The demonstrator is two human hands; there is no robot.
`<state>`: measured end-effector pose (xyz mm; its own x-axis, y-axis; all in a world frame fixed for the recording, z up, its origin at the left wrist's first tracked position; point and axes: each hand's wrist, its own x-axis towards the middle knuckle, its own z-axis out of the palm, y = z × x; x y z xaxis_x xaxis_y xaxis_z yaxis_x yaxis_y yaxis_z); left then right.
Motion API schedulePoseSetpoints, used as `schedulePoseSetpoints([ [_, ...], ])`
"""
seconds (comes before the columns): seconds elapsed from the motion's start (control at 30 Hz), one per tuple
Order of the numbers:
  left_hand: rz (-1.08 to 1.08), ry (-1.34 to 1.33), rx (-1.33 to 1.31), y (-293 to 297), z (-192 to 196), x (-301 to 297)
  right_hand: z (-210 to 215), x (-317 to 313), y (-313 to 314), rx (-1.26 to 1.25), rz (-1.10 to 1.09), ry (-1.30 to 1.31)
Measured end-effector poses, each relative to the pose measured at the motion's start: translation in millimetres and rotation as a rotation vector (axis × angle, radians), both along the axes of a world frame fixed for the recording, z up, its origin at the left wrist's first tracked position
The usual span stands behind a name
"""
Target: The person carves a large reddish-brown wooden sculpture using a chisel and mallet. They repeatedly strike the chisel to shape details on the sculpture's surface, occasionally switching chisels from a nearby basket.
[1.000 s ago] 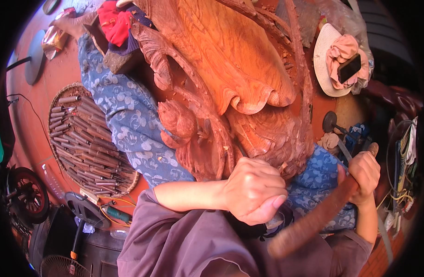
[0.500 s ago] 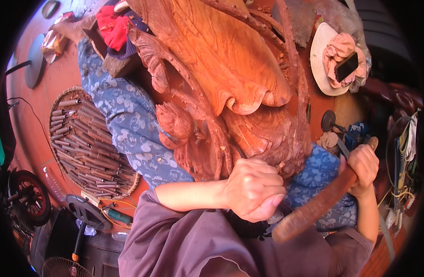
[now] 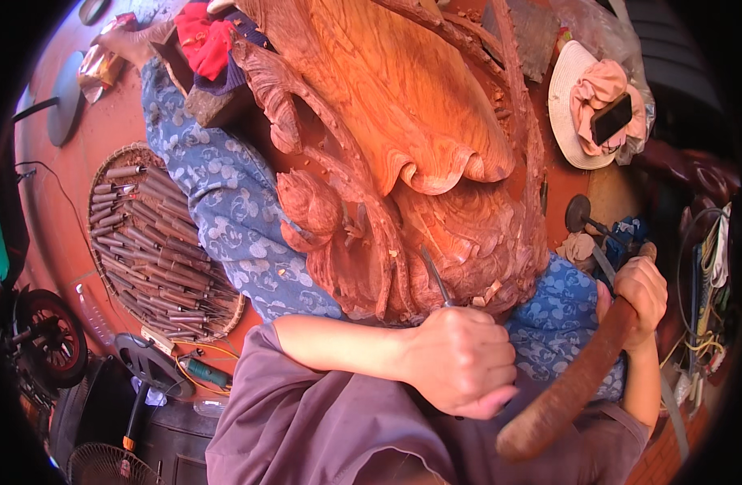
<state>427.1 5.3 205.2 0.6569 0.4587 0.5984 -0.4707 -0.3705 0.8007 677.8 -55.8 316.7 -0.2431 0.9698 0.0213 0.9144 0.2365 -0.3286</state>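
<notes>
Both hands clenched, right hand (image 3: 639, 293) and mallet (image 3: 577, 380) lower, left hand (image 3: 460, 360) unmoved

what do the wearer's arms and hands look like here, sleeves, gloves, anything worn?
Both hands are bare: no gloves, rings or watch visible on the left hand or the right hand. The forearms are bare too. A loose, dull purple-grey shirt covers the upper arms, its sleeves ending about the elbow. No cables or markings show on either arm.
</notes>
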Motion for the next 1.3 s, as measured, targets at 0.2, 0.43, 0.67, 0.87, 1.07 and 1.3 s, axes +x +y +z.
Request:
schedulePoseSetpoints([
  [0.2, -0.039, -0.004, -0.231, 10, -8, 1, 2, -4, 5, -0.042, 0.024, 0.014],
  [0.43, 0.013, -0.041, -0.290, 17, -14, 0, 1, -8, 6, -0.034, 0.027, 0.020],
  [0.67, -0.005, -0.064, -0.244, 17, -18, -4, 1, -12, 9, -0.002, 0.094, -0.001],
  [0.87, -0.033, -0.107, -0.233, 21, -22, -1, 11, -16, 3, 0.009, 0.085, -0.034],
  [1.07, -0.007, -0.076, -0.222, 18, -24, -1, 3, -10, 1, 0.025, 0.079, -0.045],
  [1.3, -0.020, -0.053, -0.218, 19, -24, -4, 2, -4, 0, 0.035, 0.087, -0.068],
])
